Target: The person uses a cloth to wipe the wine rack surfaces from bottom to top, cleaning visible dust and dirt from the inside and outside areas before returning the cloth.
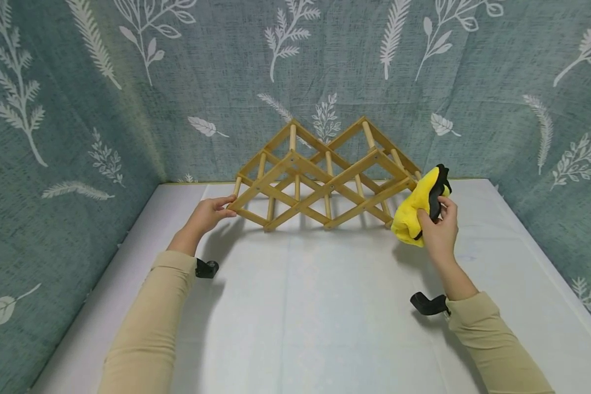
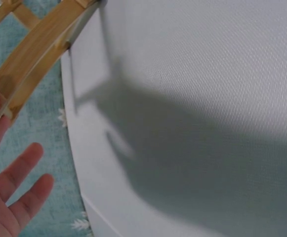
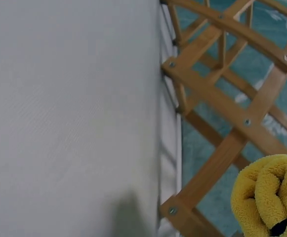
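Note:
A wooden folding lattice rack (image 1: 331,187) with crossed slats and round dowels stands spread out at the back of the table. My left hand (image 1: 208,215) pinches its left end between thumb and fingers; in the left wrist view, the slat (image 2: 39,49) runs up from the thumb while two fingers stretch free of it. At the opposite end, my right hand (image 1: 441,230) grips a bunched yellow plush cloth (image 1: 413,213) with a black edge, which overlaps the rack's right end. The right wrist view shows the folded cloth (image 3: 264,190) beside the slats, with the right hand out of sight.
A white cover lies over the table (image 1: 295,306). Close behind the rack hangs a green-blue curtain (image 1: 226,82) with white leaf prints, which also runs along both sides. Black wrist mounts (image 1: 428,303) stick out from the beige sleeves (image 1: 148,317).

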A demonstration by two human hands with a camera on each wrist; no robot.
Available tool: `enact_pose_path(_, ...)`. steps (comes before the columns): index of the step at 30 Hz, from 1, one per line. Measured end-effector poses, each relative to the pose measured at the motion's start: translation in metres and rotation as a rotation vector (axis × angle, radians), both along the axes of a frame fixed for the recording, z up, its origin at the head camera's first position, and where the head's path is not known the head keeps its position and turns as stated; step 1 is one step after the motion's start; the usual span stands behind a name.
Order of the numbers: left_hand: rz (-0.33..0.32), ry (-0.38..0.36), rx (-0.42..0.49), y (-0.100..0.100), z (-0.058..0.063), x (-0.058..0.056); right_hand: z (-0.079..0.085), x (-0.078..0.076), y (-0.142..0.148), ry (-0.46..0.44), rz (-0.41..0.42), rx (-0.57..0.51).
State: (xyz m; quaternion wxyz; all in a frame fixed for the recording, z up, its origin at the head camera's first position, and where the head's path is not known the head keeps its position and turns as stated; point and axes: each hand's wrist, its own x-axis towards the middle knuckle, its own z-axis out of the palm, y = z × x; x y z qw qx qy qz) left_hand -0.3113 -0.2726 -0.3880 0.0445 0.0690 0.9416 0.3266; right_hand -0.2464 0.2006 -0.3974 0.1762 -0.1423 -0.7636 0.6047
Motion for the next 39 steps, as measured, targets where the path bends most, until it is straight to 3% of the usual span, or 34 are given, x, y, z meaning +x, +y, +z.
enact_pose_path(6, -0.004, 0.02, 0.005, 0.001, -0.002, -0.001, 0.007, -0.001, -0.012, 0.042, 0.048, -0.032)
enact_pose_path(15, -0.007, 0.018, 0.009, 0.003, -0.004, -0.001, 0.017, 0.01, -0.015, 0.135, 0.056, -0.196)
enact_pose_path(20, 0.002, 0.014, 0.006, 0.003, -0.003, 0.001, 0.021, 0.013, -0.017, 0.191, 0.068, -0.118)
enact_pose_path(26, 0.012, -0.008, 0.006, 0.004, -0.002, 0.002, 0.022, 0.007, -0.028, 0.235, 0.1, -0.021)
enact_pose_path(39, 0.022, -0.018, 0.014, 0.002, -0.003, -0.001, 0.034, -0.009, -0.064, 0.372, 0.165, -0.118)
